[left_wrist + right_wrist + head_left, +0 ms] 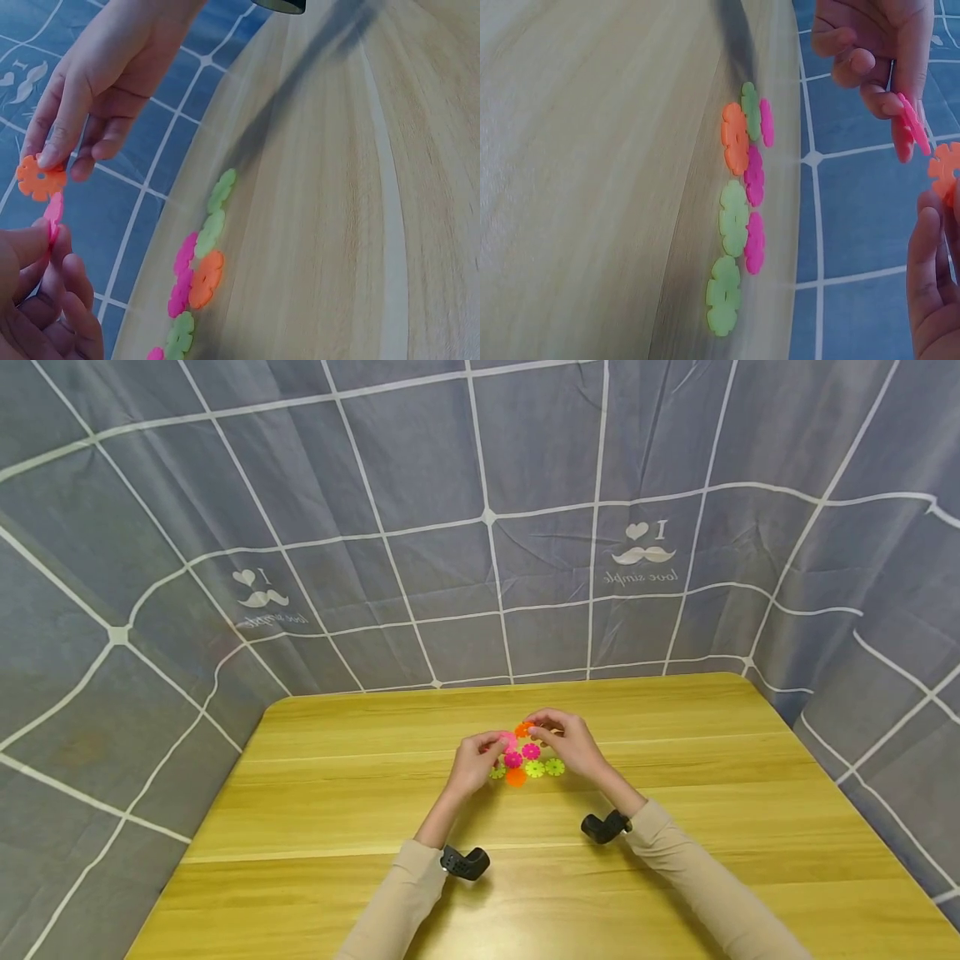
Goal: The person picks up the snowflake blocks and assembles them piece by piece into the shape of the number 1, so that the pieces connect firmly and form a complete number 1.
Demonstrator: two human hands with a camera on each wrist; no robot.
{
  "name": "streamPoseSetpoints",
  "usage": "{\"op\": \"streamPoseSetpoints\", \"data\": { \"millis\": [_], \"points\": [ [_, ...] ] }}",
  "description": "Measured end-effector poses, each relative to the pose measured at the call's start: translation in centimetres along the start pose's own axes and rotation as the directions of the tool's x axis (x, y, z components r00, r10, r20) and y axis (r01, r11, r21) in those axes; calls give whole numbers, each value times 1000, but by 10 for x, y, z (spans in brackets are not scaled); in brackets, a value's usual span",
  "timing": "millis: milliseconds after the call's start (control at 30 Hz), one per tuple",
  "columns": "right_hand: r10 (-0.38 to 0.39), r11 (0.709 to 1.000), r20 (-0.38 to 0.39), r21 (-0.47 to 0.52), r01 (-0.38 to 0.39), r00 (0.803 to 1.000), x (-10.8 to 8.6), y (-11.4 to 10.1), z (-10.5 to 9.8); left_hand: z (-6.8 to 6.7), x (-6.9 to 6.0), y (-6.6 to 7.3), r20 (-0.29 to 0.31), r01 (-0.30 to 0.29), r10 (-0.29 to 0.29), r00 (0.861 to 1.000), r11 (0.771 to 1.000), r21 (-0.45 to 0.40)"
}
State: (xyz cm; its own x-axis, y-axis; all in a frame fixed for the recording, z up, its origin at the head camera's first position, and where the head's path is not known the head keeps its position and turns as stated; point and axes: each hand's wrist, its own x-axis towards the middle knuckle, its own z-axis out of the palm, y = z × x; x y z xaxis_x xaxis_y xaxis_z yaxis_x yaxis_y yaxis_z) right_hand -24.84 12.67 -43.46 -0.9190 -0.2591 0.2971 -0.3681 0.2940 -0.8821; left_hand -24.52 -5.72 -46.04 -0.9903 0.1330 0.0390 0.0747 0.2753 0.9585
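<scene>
My left hand (472, 764) pinches a pink snowflake disc (54, 212) between thumb and finger, edge-on in the left wrist view. Opposite it, my right hand (573, 745) pinches an orange snowflake disc (37, 180) by its rim. Both discs are held above the table, their edges very close together; whether their slots are joined I cannot tell. Below lie more flat notched discs: a second orange disc (735, 139), yellow-green discs (733, 217) and magenta discs (754, 176), grouped close to one another.
The discs lie on a wood-grain table (337, 827). Grey curtains (420, 568) with white grid lines hang behind the table and at its sides. A black wrist camera (465, 863) sits on the left wrist and another black wrist camera (604, 827) on the right.
</scene>
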Motion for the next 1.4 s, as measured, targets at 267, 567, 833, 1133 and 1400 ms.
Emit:
{"op": "streamPoseSetpoints", "data": {
  "millis": [267, 567, 833, 1133, 1400],
  "points": [
    [-4, 1000, 7, 20, 4, 1000, 2, 10, 1, 0, 0, 0, 24, 20, -19, 1000, 999, -29],
    [1, 1000, 33, 24, -2, 999, 7, 17, -1, -4, -4, 14, 75, 28, -19, 997, 993, -113],
    [-14, 999, 80, -30, 17, 997, 12, 26, -6, -3, 4, 3, 85, 47, -38, 996, 994, -100],
    [-50, 989, 134, -131, 68, 990, 17, 22, -10, -4, 8, 8, 90, 54, -44, 995, 993, -103],
    [-86, 988, 163, -112, 105, 983, 15, 20, -10, -8, 8, 11, 132, 71, -59, 989, 994, -87]
  ]
}}
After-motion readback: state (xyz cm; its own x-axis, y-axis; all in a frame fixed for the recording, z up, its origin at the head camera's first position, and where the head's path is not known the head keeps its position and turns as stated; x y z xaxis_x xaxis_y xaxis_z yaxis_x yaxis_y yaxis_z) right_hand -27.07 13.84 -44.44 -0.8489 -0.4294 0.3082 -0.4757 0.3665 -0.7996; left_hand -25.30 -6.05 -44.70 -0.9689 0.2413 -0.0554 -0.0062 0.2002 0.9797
